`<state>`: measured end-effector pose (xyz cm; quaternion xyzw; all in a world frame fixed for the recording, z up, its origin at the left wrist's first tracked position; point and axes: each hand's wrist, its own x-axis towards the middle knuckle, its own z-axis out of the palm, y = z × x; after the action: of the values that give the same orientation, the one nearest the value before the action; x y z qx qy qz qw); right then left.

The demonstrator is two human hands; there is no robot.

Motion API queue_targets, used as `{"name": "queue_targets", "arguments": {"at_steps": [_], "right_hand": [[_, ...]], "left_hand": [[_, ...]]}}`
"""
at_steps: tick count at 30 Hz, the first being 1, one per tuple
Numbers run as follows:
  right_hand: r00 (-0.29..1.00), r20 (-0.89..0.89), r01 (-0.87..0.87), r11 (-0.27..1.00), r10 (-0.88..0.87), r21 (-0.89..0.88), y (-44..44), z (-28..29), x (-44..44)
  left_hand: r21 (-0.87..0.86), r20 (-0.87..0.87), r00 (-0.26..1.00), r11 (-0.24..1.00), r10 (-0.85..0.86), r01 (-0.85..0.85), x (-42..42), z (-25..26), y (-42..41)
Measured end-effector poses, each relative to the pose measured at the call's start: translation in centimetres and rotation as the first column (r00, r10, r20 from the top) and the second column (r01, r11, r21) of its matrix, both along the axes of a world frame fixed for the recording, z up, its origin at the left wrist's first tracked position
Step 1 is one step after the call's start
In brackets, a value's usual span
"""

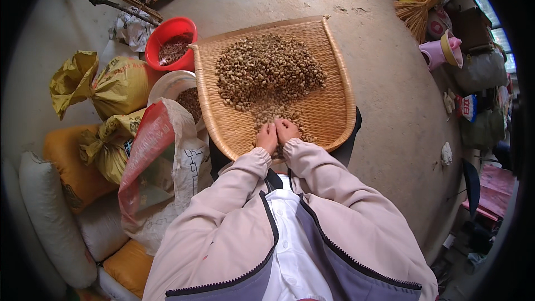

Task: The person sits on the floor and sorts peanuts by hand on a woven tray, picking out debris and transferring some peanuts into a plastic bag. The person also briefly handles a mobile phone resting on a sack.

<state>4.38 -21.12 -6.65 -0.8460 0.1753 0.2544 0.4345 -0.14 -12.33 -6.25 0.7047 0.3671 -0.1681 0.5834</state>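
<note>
A woven winnowing basket (339, 92) rests across my lap, with its flat open end away from me. A broad heap of small tan and brown nuts or beans (267, 67) covers its far half. A smaller scatter of them lies at the near end, around my hands. My left hand (266, 137) and my right hand (286, 130) are side by side over this scatter, thumbs close together and fingers bent downward. The fingertips are partly hidden, so I cannot see whether anything is held between them.
To the left are a red plastic basin (190, 29) with brown husk-like scraps, a white bucket (161, 85) with brown bits, an open woven sack (186, 154) and tied yellow sacks (123, 85). A straw broom (418, 12) and a pink plastic container (434, 52) are at right.
</note>
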Motion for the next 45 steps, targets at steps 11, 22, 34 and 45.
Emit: {"name": "queue_targets", "arguments": {"at_steps": [11,22,34,45], "right_hand": [[0.910,0.193,0.266,0.873,-0.368,0.410,3.3,3.1,0.4],[0.878,0.330,0.048,0.748,-0.348,0.662,6.9,10.1,1.8],[0.824,0.564,-0.537,0.399,0.059,0.743,28.1,22.3,-16.7],[0.576,0.615,-0.781,0.142,0.538,0.608,21.7,19.9,-13.0]], "left_hand": [[-0.219,0.374,0.755,0.842,0.539,-0.493,2.1,0.1,-1.1],[-0.204,0.565,0.617,0.817,0.548,-0.539,2.6,10.2,2.2],[-0.049,0.810,0.218,0.434,0.544,-0.900,-17.1,21.8,20.6],[0.791,0.068,0.985,0.593,0.160,-0.151,-30.3,12.3,27.5]]}}
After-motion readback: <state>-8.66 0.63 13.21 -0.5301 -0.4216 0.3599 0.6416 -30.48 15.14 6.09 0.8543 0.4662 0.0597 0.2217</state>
